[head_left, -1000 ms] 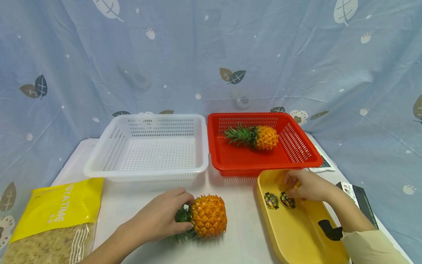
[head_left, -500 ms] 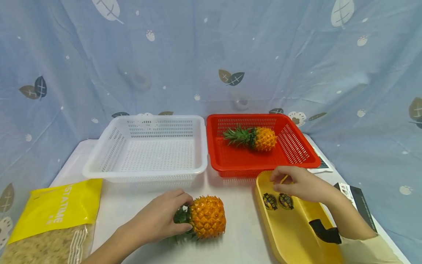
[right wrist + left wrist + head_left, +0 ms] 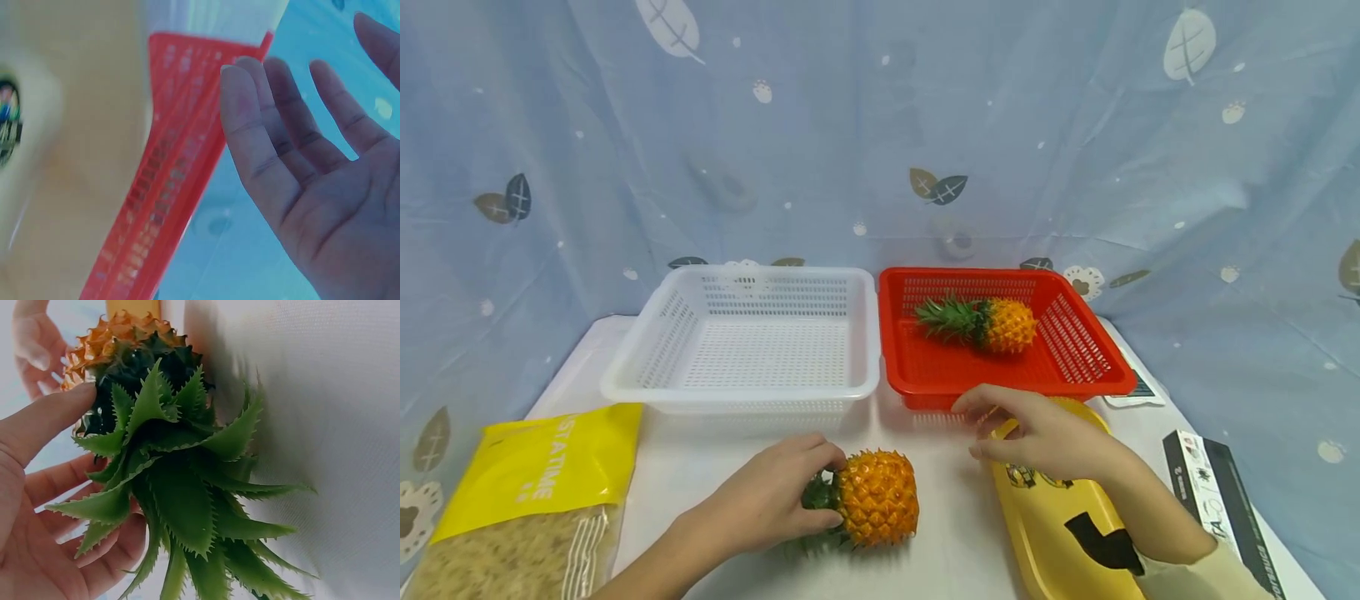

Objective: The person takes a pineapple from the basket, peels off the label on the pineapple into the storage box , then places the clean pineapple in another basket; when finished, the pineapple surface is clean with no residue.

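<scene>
My left hand [image 3: 775, 500] grips a small orange pineapple [image 3: 880, 498], which lies on its side on the white table. Thumb and fingers sit around its neck, where fruit meets leaves. The serrated green leaves [image 3: 178, 494] spread towards the left wrist camera. My right hand [image 3: 1037, 433] hovers over the far left edge of a yellow tray [image 3: 1037, 533], its fingers bent loosely. Nothing shows in it in the right wrist view, though some fingertips are partly hidden. Two round dark stickers [image 3: 1021, 476] in the tray are half covered by this hand.
Behind stand a white basket [image 3: 737, 396] and a red basket [image 3: 1007, 390], the latter with another pineapple [image 3: 1009, 325]. A yellow-topped bag [image 3: 542, 467] lies at left. A black-and-white box [image 3: 1221, 500] is at right.
My right hand has risen from the tray's inside and moved left towards the pineapple. My left hand keeps its hold, and the pineapple has stayed in place. The head view has shifted slightly.
</scene>
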Demonstrator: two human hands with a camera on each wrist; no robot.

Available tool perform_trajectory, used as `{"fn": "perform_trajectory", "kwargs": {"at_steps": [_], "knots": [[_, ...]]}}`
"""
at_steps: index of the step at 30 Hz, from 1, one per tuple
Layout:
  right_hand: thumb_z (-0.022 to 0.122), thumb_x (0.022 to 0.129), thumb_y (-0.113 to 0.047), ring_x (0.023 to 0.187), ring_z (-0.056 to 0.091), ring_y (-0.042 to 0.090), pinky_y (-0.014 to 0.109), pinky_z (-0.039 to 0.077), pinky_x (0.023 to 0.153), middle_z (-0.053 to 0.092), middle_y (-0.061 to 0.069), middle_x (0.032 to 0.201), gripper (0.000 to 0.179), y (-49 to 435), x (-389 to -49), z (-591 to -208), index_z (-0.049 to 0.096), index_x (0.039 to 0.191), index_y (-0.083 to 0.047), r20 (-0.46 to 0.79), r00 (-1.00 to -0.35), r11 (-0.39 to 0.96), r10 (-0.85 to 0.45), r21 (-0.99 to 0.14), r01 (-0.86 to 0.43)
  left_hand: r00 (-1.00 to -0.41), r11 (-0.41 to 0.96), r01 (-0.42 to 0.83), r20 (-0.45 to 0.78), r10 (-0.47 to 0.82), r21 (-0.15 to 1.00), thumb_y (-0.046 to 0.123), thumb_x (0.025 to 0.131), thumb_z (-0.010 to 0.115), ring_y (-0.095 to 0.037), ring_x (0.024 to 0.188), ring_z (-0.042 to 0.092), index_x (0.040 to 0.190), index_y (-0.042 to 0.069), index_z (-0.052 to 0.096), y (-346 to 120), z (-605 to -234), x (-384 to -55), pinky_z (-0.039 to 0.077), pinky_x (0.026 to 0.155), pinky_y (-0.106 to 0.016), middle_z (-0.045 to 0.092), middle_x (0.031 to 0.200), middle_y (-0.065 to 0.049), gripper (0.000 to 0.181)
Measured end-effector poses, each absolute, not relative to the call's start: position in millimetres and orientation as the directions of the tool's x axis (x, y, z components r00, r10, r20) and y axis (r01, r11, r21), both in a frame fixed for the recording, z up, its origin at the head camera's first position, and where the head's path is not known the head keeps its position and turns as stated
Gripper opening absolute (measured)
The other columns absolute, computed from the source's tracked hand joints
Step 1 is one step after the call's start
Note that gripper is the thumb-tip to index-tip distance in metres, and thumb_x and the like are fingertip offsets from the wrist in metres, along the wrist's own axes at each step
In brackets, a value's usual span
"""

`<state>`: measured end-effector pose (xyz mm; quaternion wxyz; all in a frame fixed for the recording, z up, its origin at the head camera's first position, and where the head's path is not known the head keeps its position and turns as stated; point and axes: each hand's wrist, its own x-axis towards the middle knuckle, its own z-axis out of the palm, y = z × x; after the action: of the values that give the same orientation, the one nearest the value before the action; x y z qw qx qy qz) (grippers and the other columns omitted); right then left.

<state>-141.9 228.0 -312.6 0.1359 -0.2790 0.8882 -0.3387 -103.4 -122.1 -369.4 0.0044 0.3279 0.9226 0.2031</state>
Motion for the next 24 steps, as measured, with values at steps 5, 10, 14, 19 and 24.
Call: {"fn": "perform_trajectory", "kwargs": {"at_steps": [5,10,14,19,24], "knots": [[0.079,0.091,-0.027,0.113,0.061,0.023,0.028,0.059,0.084,0.063,-0.004,0.131,0.051,207,-137,-320,0.059,0.138,-0.029,-0.088,-0.781,0.577,-0.618,-0.725,-0.375,-0.787,0.704,0.599,0.118,0.606,0.382,0.039,0.081,0.087,-0.017,0.107,0.066,0.117,0.018,0.069,-122,-369,-103,0.057,0.093,-0.039,0.067,0.113,0.009,0.046],[0.081,0.089,-0.033,0.121,0.059,0.027,0.033,0.058,0.087,0.056,0.001,0.144,0.068,190,-134,-326,0.049,0.149,-0.032,-0.139,-0.765,0.586,-0.629,-0.732,-0.349,-0.793,0.711,0.591,0.114,0.598,0.380,0.039,0.081,0.087,-0.017,0.106,0.067,0.117,0.018,0.069,-123,-370,-103,0.057,0.093,-0.040,0.067,0.113,0.009,0.046],[0.081,0.089,-0.034,0.125,0.058,0.031,0.039,0.058,0.089,0.052,0.002,0.149,0.073,181,-135,-331,0.045,0.152,-0.033,-0.170,-0.745,0.574,-0.646,-0.751,-0.327,-0.794,0.711,0.592,0.123,0.596,0.379,0.040,0.080,0.087,-0.017,0.106,0.067,0.117,0.019,0.069,-123,-370,-102,0.057,0.093,-0.040,0.067,0.113,0.010,0.046],[0.082,0.088,-0.033,0.123,0.059,0.031,0.044,0.060,0.088,0.052,0.001,0.150,0.075,173,-136,-336,0.046,0.153,-0.028,-0.192,-0.719,0.569,-0.668,-0.755,-0.327,-0.792,0.710,0.596,0.128,0.597,0.376,0.040,0.080,0.087,-0.016,0.106,0.066,0.117,0.019,0.069,-123,-371,-101,0.057,0.092,-0.040,0.067,0.112,0.010,0.046],[0.082,0.088,-0.033,0.122,0.061,0.033,0.041,0.061,0.086,0.053,0.004,0.150,0.077,170,-136,-337,0.045,0.154,-0.021,-0.191,-0.712,0.579,-0.676,-0.735,-0.352,-0.802,0.719,0.583,0.122,0.585,0.378,0.039,0.080,0.087,-0.015,0.107,0.066,0.117,0.018,0.069,-120,-372,-100,0.057,0.093,-0.039,0.067,0.113,0.010,0.046]]}}
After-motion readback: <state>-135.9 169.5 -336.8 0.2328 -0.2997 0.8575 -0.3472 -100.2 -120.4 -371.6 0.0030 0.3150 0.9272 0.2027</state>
